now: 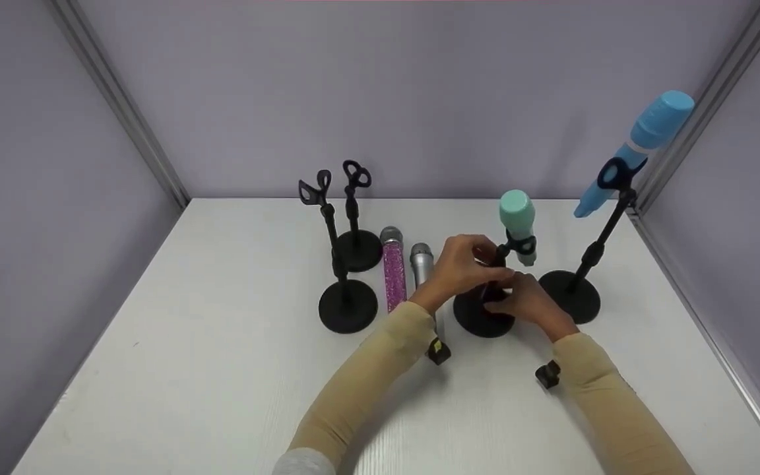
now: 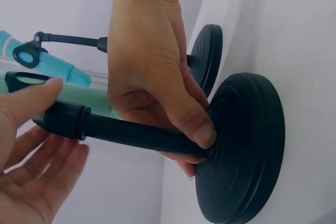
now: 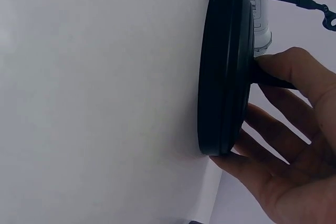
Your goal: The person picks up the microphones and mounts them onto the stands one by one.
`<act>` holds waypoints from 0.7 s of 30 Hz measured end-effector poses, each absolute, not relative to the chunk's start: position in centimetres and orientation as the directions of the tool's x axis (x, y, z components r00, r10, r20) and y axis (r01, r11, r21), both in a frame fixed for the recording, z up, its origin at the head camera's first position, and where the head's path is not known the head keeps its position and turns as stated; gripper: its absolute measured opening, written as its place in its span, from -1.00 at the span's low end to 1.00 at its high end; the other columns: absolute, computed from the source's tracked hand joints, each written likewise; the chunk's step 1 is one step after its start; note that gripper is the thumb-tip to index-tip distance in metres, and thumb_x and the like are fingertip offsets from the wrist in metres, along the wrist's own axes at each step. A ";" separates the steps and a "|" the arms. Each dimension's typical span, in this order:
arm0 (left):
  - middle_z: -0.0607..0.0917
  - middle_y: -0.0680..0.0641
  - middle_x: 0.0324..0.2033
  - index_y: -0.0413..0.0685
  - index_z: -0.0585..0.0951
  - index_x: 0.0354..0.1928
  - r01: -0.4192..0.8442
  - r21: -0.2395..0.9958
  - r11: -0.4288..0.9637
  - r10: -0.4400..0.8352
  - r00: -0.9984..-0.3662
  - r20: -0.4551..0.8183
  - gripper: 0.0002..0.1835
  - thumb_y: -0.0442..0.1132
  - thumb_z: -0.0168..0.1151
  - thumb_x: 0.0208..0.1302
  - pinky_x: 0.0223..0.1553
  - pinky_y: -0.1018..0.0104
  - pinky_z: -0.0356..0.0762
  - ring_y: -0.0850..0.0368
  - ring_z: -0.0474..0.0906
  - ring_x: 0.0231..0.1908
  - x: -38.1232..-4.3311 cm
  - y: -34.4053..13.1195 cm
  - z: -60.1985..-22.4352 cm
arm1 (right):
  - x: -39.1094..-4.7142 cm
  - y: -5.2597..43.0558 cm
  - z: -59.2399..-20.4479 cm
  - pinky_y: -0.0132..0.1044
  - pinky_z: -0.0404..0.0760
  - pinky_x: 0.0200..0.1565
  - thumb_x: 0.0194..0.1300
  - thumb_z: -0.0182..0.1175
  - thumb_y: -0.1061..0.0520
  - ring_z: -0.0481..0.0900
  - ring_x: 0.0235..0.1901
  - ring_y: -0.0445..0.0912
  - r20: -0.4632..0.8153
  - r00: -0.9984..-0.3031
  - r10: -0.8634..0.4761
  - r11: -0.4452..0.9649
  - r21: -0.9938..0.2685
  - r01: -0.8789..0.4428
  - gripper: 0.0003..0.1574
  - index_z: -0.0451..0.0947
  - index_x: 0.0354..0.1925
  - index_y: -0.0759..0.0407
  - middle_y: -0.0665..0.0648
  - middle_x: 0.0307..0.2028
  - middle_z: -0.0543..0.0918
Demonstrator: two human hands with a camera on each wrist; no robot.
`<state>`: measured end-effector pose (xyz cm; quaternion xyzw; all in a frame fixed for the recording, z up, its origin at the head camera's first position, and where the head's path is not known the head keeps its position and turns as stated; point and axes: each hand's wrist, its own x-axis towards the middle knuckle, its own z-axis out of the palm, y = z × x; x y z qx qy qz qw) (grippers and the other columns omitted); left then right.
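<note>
Both hands are on a black microphone stand that carries a mint-green microphone in its clip. My left hand holds the upper part, its thumb and fingers around the collar of the pole. Lower down, my right hand grips the pole just above the round base. In the right wrist view the right thumb lies against the pole, and a fingertip meets the rim of the base. The base stands close on the white table.
To the right stands another stand holding a blue microphone. Two stands with bare clips, a front one and a rear one, are on the left. A pink glitter microphone and a silver microphone lie between.
</note>
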<state>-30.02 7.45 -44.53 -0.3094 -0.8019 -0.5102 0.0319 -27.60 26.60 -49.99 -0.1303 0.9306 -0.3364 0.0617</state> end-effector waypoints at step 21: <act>0.82 -0.13 -0.31 -0.22 0.76 -0.20 0.575 0.760 0.302 0.544 -0.759 0.358 -0.87 -0.40 0.42 0.21 -0.21 0.60 0.61 0.25 0.71 -0.30 -29.9 7.4 -44.0 | -27.6 26.6 -50.1 0.18 0.61 0.13 0.20 0.42 0.13 0.70 -0.01 0.21 0.045 -0.947 -0.318 0.764 -0.580 -0.284 -0.55 0.71 0.01 0.38 0.34 -0.07 0.80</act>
